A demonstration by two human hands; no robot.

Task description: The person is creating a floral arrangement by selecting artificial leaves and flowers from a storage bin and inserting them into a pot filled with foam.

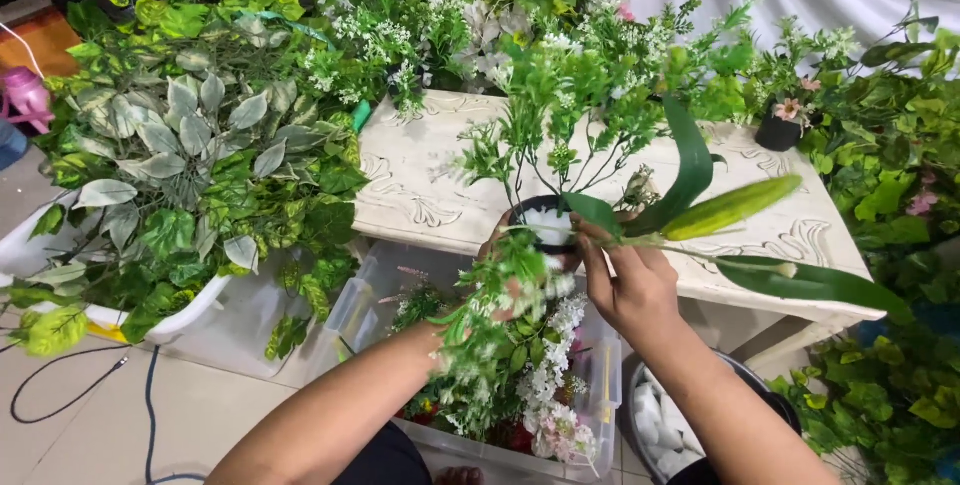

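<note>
pot amid foliage, beside table

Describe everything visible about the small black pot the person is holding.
The small black pot is round and dark, plastic by its look, and filled at the top with white material. Thin green stems with small leaves and tiny white blossoms rise from it, and broad strap-like leaves lean out to its right. It sits upright at the near edge of the white carved table. The left hand cups it from behind foliage, and the right hand touches its right rim, fingers pinching a stem.
</note>
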